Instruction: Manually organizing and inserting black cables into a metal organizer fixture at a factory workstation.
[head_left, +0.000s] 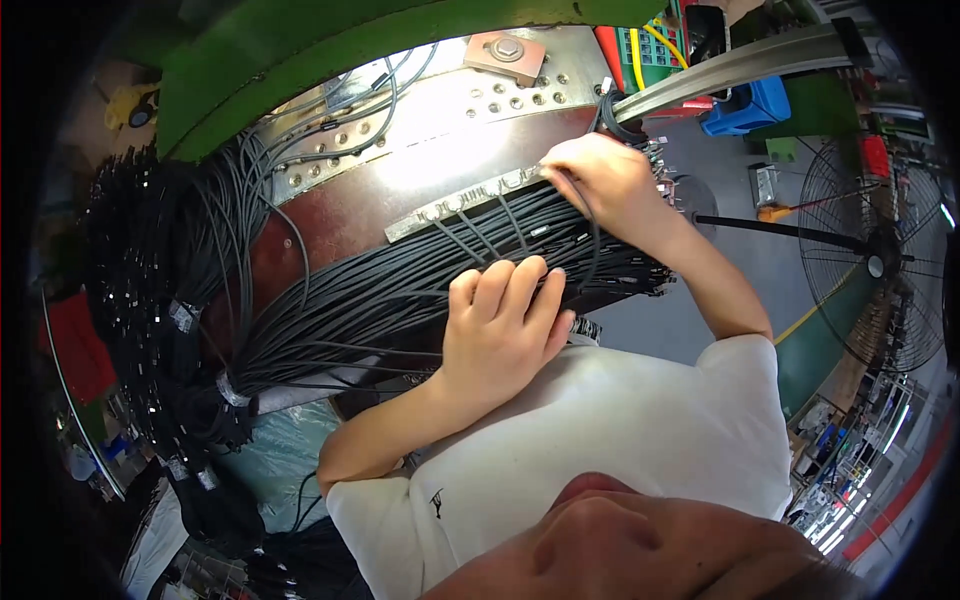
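Observation:
A thick bundle of black cables [370,275] lies across the dark red bench in front of me. My left hand [500,315] rests at the near side of the bundle, its fingers curled and pressed onto the cables. My right hand [612,178] is closed in a pinch on a single black cable at the right end of a slotted metal bar [410,226]. That cable loops down from the right hand toward the left one. Several other cables run from the bar's slots over the bundle. What lies under the right fingertips is hidden.
Overhead is a green machine frame [300,60]. A perforated metal plate [430,110] with a bolted block [505,55] lies behind the bar. Tied cable bundles [150,290] hang at the left. To the right stand a blue holder [748,105] and a floor fan [877,262].

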